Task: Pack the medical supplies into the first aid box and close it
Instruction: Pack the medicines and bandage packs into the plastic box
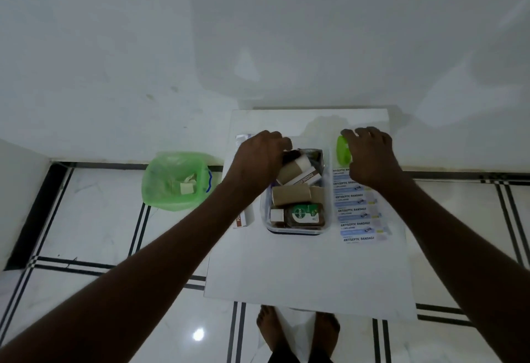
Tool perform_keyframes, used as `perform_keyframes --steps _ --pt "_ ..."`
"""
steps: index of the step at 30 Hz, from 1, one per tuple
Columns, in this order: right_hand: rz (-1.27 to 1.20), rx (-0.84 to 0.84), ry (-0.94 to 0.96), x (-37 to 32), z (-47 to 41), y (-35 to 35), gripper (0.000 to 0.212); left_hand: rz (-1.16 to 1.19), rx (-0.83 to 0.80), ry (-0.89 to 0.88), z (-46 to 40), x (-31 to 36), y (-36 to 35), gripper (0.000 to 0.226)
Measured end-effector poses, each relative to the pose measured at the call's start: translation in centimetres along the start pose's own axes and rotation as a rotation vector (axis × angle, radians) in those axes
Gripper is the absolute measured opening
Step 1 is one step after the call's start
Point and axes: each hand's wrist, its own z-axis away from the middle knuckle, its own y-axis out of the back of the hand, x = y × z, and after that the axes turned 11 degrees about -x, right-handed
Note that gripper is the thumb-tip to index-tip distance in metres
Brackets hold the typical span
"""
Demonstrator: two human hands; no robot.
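A clear first aid box (pixel 295 231) stands open on the white table (pixel 309 271). Inside lie a brown Dettol bottle (pixel 304 215), a brown carton (pixel 292 194), a foil pack (pixel 314 156) and a brown-and-white bottle (pixel 295 169). My left hand (pixel 259 159) is closed on that bottle's far end, over the box. My right hand (pixel 370 153) rests with curled fingers on a green round container (pixel 343 151) to the right of the box. A strip of antiseptic bandages (pixel 355 210) lies along the box's right side. A white-and-brown carton (pixel 246 218) lies at its left.
A green-lined waste bin (pixel 175 182) with scraps stands on the tiled floor left of the table. A white tube (pixel 242 139) lies at the table's far left. A white wall rises just behind the table. My bare feet (pixel 298 331) show below the near edge.
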Motion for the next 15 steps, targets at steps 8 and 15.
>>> perform_keyframes --steps 8,15 --pt "-0.114 0.284 0.063 -0.8 1.5 4.1 0.070 0.261 0.408 0.099 4.1 -0.8 -1.6 0.023" --pt "-0.177 0.284 0.264 -8.5 5.2 3.9 0.064 0.455 0.448 0.272 6.4 -1.0 -3.4 0.028"
